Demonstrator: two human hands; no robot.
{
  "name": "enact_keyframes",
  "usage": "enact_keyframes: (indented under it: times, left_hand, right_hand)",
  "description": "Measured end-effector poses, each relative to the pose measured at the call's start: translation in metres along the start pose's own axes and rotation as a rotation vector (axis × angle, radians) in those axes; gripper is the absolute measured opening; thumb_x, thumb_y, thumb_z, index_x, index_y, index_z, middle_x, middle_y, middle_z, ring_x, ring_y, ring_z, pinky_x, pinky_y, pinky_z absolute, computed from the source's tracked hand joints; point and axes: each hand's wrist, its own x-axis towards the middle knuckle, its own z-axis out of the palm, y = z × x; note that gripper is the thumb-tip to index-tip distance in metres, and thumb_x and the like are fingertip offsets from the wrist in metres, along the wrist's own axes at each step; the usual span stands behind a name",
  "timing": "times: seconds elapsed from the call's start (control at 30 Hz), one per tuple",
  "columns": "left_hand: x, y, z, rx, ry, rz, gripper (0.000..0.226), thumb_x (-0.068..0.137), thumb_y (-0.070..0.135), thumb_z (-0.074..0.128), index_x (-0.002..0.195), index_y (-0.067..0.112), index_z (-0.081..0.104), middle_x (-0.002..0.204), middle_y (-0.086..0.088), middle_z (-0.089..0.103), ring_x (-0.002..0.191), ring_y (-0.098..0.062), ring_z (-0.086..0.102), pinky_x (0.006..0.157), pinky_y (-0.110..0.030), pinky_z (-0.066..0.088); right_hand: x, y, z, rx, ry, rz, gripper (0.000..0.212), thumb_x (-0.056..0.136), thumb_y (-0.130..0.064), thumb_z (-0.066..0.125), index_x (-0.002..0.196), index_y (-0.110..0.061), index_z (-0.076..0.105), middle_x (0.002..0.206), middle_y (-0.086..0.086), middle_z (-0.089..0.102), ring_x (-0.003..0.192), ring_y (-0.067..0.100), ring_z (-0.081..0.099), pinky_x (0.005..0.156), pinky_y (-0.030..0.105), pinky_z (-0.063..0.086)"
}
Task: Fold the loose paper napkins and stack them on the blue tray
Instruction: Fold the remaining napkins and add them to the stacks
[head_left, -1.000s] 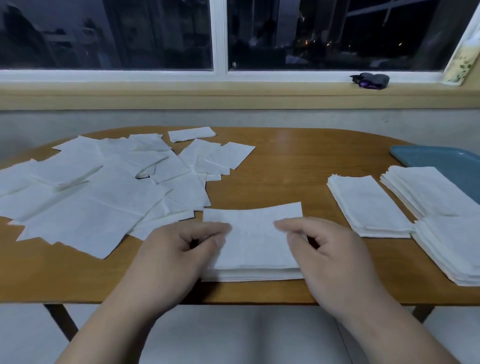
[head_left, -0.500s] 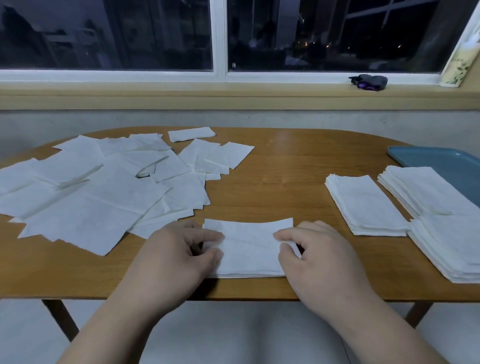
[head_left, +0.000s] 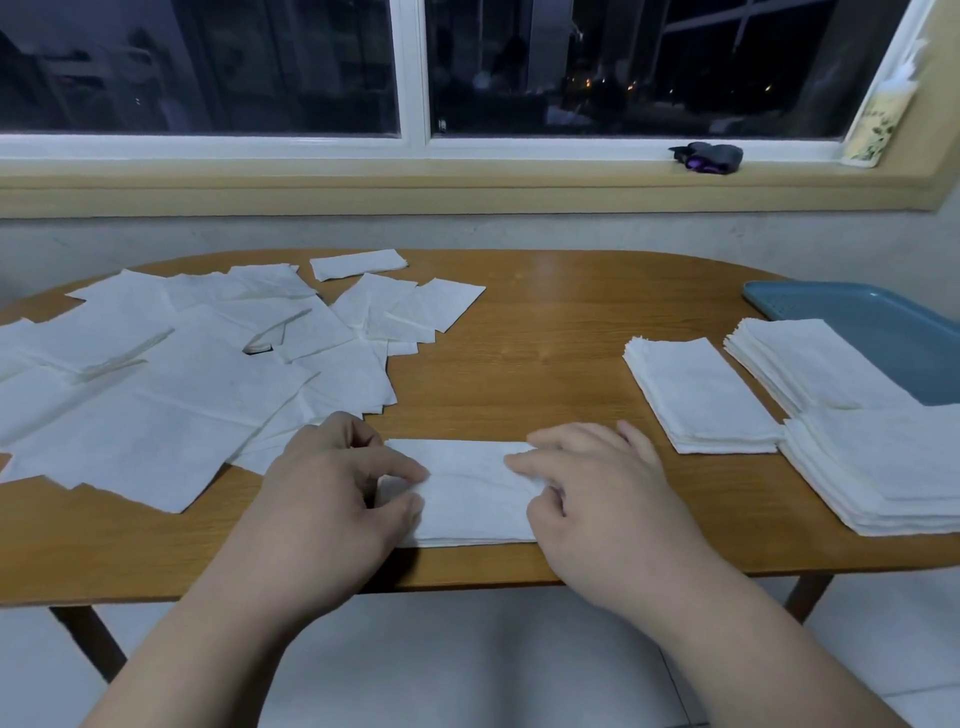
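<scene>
The folded white paper napkin (head_left: 470, 493) lay left-to-right at the tabletop's (head_left: 545, 353) near edge, left hand (head_left: 332, 483) and right hand (head_left: 597, 488) pinching its ends. The blue rectangular tray (head_left: 810, 306) sat nearer the right hand.

The worktop (head_left: 545, 338) is wood with a visible grain and a soft sheen. The loose napkins (head_left: 182, 405) are thin white paper, matt, faintly embossed and creased; the folded napkin (head_left: 467, 493) and the stacks (head_left: 696, 395) look alike, with slightly ragged layered edges. The tray (head_left: 893, 332) looks like blue plastic, matt with a fine dotted texture. The window frame (head_left: 413, 78) is smooth and white, the glass (head_left: 208, 62) glossy. The wall (head_left: 467, 234) looks like rough grey plaster. The floor (head_left: 467, 649) is pale, smooth tile. The bundle (head_left: 706, 156) on the sill (head_left: 363, 182) looks like dark cloth.
</scene>
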Motion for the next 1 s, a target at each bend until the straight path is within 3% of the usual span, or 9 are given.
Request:
enact_keyframes:
  times: [0.1, 0.2, 0.33, 0.43, 0.5, 0.63, 0.8, 0.9, 1.0]
  left_hand:
    - [-0.002, 0.003, 0.005, 0.037, 0.029, 0.068, 0.021, 0.083, 0.027, 0.072, 0.081, 0.048, 0.071, 0.098, 0.028, 0.048, 0.095, -0.002, 0.049, 0.079, -0.023, 0.040]
    - [-0.011, 0.014, 0.017, 0.118, 0.045, 0.183, 0.012, 0.088, 0.040, 0.064, 0.088, 0.045, 0.074, 0.094, 0.028, 0.054, 0.099, -0.003, 0.047, 0.087, -0.030, 0.043]
    - [-0.019, 0.034, 0.036, 0.221, 0.028, 0.262, 0.033, 0.084, 0.062, 0.042, 0.091, 0.046, 0.071, 0.095, 0.029, 0.056, 0.095, -0.008, 0.046, 0.081, -0.031, 0.036]
    - [-0.021, 0.049, 0.047, 0.263, 0.003, 0.277, 0.034, 0.083, 0.061, 0.037, 0.087, 0.044, 0.066, 0.100, 0.032, 0.055, 0.096, -0.006, 0.043, 0.081, -0.032, 0.033]
    - [-0.021, 0.055, 0.051, 0.229, -0.040, 0.281, 0.032, 0.082, 0.057, 0.036, 0.088, 0.043, 0.063, 0.105, 0.035, 0.054, 0.098, -0.006, 0.045, 0.084, -0.035, 0.039]
    - [-0.023, 0.063, 0.054, 0.115, -0.125, 0.292, 0.029, 0.082, 0.049, 0.043, 0.108, 0.052, 0.057, 0.109, 0.047, 0.049, 0.105, -0.002, 0.047, 0.092, -0.035, 0.044]
    - [-0.025, 0.072, 0.056, 0.040, -0.249, 0.336, 0.034, 0.081, 0.040, 0.053, 0.110, 0.052, 0.067, 0.123, 0.045, 0.050, 0.122, 0.006, 0.039, 0.105, -0.031, 0.036]
    - [-0.026, 0.076, 0.058, 0.015, -0.327, 0.363, 0.036, 0.079, 0.039, 0.056, 0.110, 0.055, 0.066, 0.128, 0.046, 0.047, 0.121, 0.004, 0.039, 0.105, -0.033, 0.035]
    - [-0.025, 0.078, 0.059, -0.014, -0.392, 0.395, 0.037, 0.080, 0.038, 0.061, 0.100, 0.069, 0.060, 0.129, 0.048, 0.045, 0.121, 0.000, 0.039, 0.103, -0.027, 0.035]
  right_hand:
    - [-0.007, 0.001, -0.004, -0.019, -0.009, 0.026, 0.056, 0.084, -0.038, 0.025, 0.130, -0.044, 0.056, 0.125, -0.028, 0.041, 0.127, -0.001, 0.031, 0.123, 0.042, -0.002]
    - [-0.022, 0.008, -0.009, -0.061, 0.009, 0.064, 0.055, 0.082, -0.044, 0.024, 0.127, -0.042, 0.055, 0.117, -0.024, 0.041, 0.122, 0.003, 0.035, 0.123, 0.044, 0.002]
    - [-0.049, 0.018, -0.007, -0.120, 0.135, 0.108, 0.041, 0.081, -0.047, 0.033, 0.101, -0.036, 0.067, 0.095, -0.014, 0.050, 0.100, 0.016, 0.052, 0.113, 0.054, 0.023]
    - [-0.065, 0.023, -0.013, -0.184, 0.180, 0.127, 0.033, 0.081, -0.052, 0.040, 0.088, -0.036, 0.068, 0.083, -0.012, 0.049, 0.086, 0.016, 0.053, 0.102, 0.045, 0.026]
    - [-0.075, 0.023, -0.025, -0.170, 0.089, 0.131, 0.036, 0.086, -0.057, 0.039, 0.101, -0.037, 0.065, 0.092, -0.015, 0.047, 0.095, 0.013, 0.047, 0.097, 0.035, 0.026]
    - [-0.098, 0.042, -0.050, 0.029, -0.053, 0.147, 0.041, 0.093, -0.064, 0.037, 0.130, -0.047, 0.046, 0.108, -0.024, 0.038, 0.108, -0.002, 0.035, 0.094, 0.021, 0.037]
    - [-0.111, 0.065, -0.055, 0.354, -0.193, 0.194, 0.047, 0.090, -0.068, 0.045, 0.135, -0.069, 0.033, 0.100, -0.026, 0.057, 0.083, -0.004, 0.056, 0.083, 0.020, 0.048]
    - [-0.106, 0.069, -0.044, 0.601, -0.163, 0.213, 0.043, 0.091, -0.057, 0.055, 0.128, -0.071, 0.039, 0.083, -0.025, 0.055, 0.069, 0.000, 0.055, 0.075, 0.023, 0.048]
    - [-0.100, 0.064, -0.038, 0.824, -0.077, 0.302, 0.039, 0.092, -0.030, 0.066, 0.124, -0.052, 0.058, 0.089, -0.022, 0.071, 0.072, -0.001, 0.066, 0.070, 0.021, 0.051]
